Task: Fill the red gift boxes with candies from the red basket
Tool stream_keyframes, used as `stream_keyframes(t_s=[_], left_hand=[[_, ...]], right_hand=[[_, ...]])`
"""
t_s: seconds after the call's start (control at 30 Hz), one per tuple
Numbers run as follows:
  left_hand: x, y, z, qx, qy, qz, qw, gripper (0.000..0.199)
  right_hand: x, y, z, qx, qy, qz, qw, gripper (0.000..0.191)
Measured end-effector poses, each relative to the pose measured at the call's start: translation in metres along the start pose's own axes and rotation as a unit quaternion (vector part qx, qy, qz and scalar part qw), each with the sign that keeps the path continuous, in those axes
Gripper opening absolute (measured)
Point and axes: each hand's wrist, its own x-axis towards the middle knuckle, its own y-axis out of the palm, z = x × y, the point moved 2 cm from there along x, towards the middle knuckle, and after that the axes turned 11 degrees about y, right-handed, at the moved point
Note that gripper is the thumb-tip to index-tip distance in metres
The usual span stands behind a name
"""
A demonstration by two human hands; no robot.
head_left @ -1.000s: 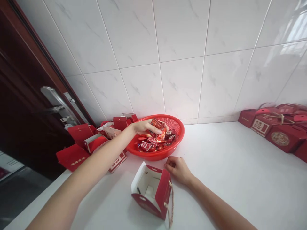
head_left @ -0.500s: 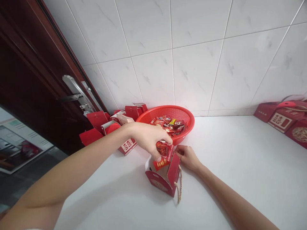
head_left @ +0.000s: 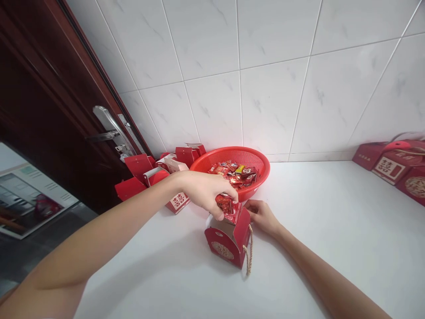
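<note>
My left hand is closed on a red candy packet, which it holds over the open top of a small red gift box. The box stands upright on the white table, with a twisted rope handle hanging down its right side. My right hand rests on the table with curled fingers at the far right edge of the box, against its raised flap. Part of those fingertips is hidden behind the flap. The box's inside is mostly hidden by the left hand and the packet.
Behind the hands, a red plastic basket holds many wrapped sweets. Several open red boxes crowd the left by a dark door. Closed red boxes stand far right against the tiled wall.
A red and yellow packet below my left hand has dropped out of sight into the box. The box has shifted slightly right and away. My left hand still holds another packet.
</note>
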Motion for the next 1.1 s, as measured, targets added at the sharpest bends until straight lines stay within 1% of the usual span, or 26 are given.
stream_keyframes(t_s=[0.07,0.17,0.23,0.3,0.37,0.5,0.57,0.67,0.73,0.87,1.03,1.1], left_hand=[[-0.002,0.000,-0.001,0.008,-0.011,0.010,1.000,0.044],[-0.003,0.002,-0.002,0.007,-0.036,0.025,0.999,0.044],[-0.004,0.003,-0.004,0.014,-0.044,0.022,0.999,0.044],[-0.006,0.004,-0.007,0.020,-0.039,0.014,0.999,0.044],[-0.007,0.004,-0.010,0.019,-0.032,0.011,0.999,0.041],[-0.008,0.006,-0.012,0.010,-0.030,0.009,0.999,0.034],[-0.008,0.007,-0.009,0.011,-0.033,-0.002,0.999,0.038],[-0.005,0.011,-0.004,0.001,-0.040,-0.007,0.999,0.049],[-0.004,0.014,-0.002,-0.004,-0.045,-0.006,0.999,0.053],[-0.001,0.015,0.000,-0.013,-0.065,0.000,0.998,0.063],[0.003,0.015,0.002,-0.036,-0.066,0.009,0.997,0.075],[0.004,0.016,0.003,-0.062,-0.064,0.013,0.996,0.074]], right_hand=[[-0.002,-0.001,0.002,0.016,0.006,0.005,1.000,0.020],[-0.005,-0.002,0.010,0.044,0.012,0.016,0.999,0.033],[-0.007,-0.003,0.021,0.058,0.007,0.021,0.998,0.040],[-0.011,-0.003,0.035,0.066,-0.003,0.031,0.997,0.042],[-0.016,-0.002,0.050,0.071,-0.012,0.061,0.996,0.041],[-0.025,0.000,0.069,0.102,-0.014,0.154,0.983,0.035],[-0.027,-0.001,0.072,0.114,-0.006,0.187,0.976,0.034],[-0.027,-0.004,0.075,0.122,0.020,0.232,0.965,0.037],[-0.027,-0.007,0.079,0.115,0.038,0.249,0.961,0.040],[-0.029,-0.013,0.086,0.071,0.070,0.262,0.960,0.041],[-0.031,-0.011,0.086,-0.019,0.093,0.257,0.962,0.062],[-0.033,-0.008,0.086,-0.052,0.103,0.255,0.960,0.063]])
